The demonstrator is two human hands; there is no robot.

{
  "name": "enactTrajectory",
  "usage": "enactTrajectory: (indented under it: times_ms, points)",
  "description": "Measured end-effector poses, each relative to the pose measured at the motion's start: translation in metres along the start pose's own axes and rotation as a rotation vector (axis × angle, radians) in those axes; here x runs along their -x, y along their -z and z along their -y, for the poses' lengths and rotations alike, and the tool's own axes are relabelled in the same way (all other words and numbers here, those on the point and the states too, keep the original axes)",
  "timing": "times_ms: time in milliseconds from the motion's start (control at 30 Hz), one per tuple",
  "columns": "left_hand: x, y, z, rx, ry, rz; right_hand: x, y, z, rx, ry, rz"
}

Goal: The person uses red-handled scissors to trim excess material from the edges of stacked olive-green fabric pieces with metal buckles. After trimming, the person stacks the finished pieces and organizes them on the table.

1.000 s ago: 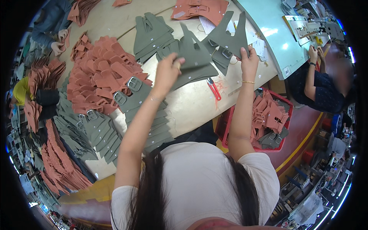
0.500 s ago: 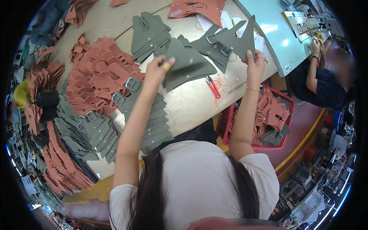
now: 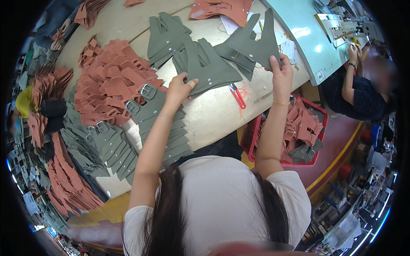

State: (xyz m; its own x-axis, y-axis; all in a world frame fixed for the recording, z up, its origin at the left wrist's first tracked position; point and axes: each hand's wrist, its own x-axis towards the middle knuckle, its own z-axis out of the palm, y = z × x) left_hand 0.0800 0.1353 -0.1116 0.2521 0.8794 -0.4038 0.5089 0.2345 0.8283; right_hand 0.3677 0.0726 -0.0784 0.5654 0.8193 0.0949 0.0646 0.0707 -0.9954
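Observation:
My right hand (image 3: 282, 77) pinches the lower corner of a forked grey-green leather-like piece (image 3: 265, 46), its two prongs pointing away from me. Other grey-green pieces (image 3: 245, 64) lie partly beneath it. On the table, my left hand (image 3: 180, 88) has thumb and forefinger closed at the near left edge of a fanned pile of grey-green strap pieces (image 3: 213, 70). How many layers those fingers hold is hidden. Below the piles lies a pair of red-handled thread snips (image 3: 237, 96) beside loose orange threads (image 3: 244, 91).
A heap of rust-coloured strap pieces (image 3: 115, 81) and rows of grey-green buckled pieces (image 3: 147, 93) cover the left. A red crate (image 3: 317, 161) of pieces stands by my right arm. Beyond it, a co-worker (image 3: 354, 91) sits by a sewing machine (image 3: 341, 29) on a pale blue table (image 3: 301, 47).
My left hand has moved slightly right and down to the pile's edge. The right-hand piece has turned so both prongs show, and the buckles near it are now hidden.

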Motion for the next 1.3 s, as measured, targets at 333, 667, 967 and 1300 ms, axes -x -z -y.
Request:
enactTrajectory:
  times_ms: [333,667,967,1300]
  points:
    - [-0.035,0.068,-0.08,-0.155,-0.525,-0.228,0.003,0.011,0.002,0.045,0.0,-0.043]
    - [-0.179,0.142,-0.019,-0.072,-0.249,-0.479,0.009,0.016,0.013,-0.261,-0.07,0.037]
    - [-0.161,0.116,-0.007,-0.758,-0.337,-0.587,0.01,-0.028,0.0,-0.389,-0.201,0.325]
    - [-0.053,0.072,-0.035,-0.466,-0.586,-0.359,0.03,-0.073,-0.057,0.877,0.239,0.22]
